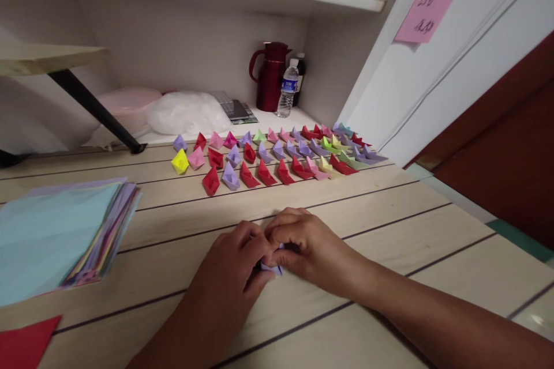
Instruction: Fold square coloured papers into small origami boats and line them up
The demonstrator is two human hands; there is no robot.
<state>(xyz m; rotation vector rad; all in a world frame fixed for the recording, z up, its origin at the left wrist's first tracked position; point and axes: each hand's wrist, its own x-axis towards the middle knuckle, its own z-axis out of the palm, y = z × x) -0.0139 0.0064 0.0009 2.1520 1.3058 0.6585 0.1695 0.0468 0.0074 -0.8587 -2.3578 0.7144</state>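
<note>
At the middle of the table, my left hand [240,262] and my right hand [305,242] meet over a small piece of folded lavender paper [272,269]. Both sets of fingers pinch it, and they cover most of its shape. Only a pale purple edge shows below and between the fingertips. Beyond my hands, rows of small folded paper boats [265,173] in red, lavender, pink, yellow and green stand along the back of the table.
A stack of coloured paper sheets [56,236] lies at the left, with a red sheet [26,343] nearer me. Behind the boats are a dark red jug [270,81], a water bottle [287,92] and a white plastic bag [186,112]. A black table leg [95,106] stands back left.
</note>
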